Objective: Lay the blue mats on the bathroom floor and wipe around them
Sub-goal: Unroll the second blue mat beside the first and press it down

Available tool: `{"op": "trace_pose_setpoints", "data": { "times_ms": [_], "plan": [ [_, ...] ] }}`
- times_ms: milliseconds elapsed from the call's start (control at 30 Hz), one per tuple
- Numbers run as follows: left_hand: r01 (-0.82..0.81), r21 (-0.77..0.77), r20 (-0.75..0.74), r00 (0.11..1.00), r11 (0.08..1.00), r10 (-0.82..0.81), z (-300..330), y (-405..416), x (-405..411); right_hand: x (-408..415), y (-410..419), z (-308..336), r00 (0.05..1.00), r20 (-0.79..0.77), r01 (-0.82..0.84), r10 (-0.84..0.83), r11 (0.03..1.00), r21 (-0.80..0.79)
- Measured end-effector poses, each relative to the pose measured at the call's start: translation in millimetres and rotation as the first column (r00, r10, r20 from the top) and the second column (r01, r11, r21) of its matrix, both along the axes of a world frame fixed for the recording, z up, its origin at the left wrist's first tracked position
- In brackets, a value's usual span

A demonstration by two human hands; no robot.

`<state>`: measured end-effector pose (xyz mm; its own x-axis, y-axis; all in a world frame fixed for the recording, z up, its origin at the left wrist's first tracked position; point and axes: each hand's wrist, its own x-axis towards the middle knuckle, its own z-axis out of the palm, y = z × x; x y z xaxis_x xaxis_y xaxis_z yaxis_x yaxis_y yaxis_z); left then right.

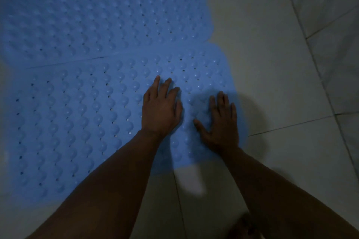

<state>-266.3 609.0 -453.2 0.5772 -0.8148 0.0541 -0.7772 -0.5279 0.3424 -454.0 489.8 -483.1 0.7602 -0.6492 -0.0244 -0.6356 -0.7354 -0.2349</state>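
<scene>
Two blue bumpy mats with small holes lie flat on the tiled floor, side by side. The far mat (93,15) fills the upper left. The near mat (77,118) lies below it, and their edges meet along a thin seam. My left hand (161,108) rests palm down on the near mat's right part, fingers spread. My right hand (221,122) is pressed flat beside it, close to the mat's right edge. Neither hand holds anything.
Pale grey floor tiles (272,54) with dark grout lines spread to the right and below the mats. A dark shape, probably a foot (246,227), shows at the bottom edge. The light is dim.
</scene>
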Motion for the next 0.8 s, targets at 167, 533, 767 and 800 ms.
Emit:
{"op": "trace_pose_setpoints", "data": {
  "times_ms": [167, 533, 767, 800],
  "plan": [
    [-0.024, 0.001, -0.053, 0.998, 1.000, 0.024, 2, -2, -4, 2, -3, 7, 0.999, -0.032, 0.000, 0.005, 0.988, 0.157],
    [0.098, 0.113, -0.110, 0.990, 0.989, -0.085, 6, -25, -62, 21, -69, 69, 0.967, 0.239, 0.046, -0.084, 0.985, 0.164],
    [0.104, 0.173, -0.037, 0.994, 0.980, -0.099, -24, -30, -99, 28, -92, 55, 0.945, 0.326, 0.000, -0.022, 0.998, 0.066],
    [0.102, 0.175, -0.022, 0.995, 0.979, -0.100, -24, -29, -99, 28, -94, 53, 0.942, 0.335, -0.008, -0.018, 0.997, 0.074]
  ]
}}
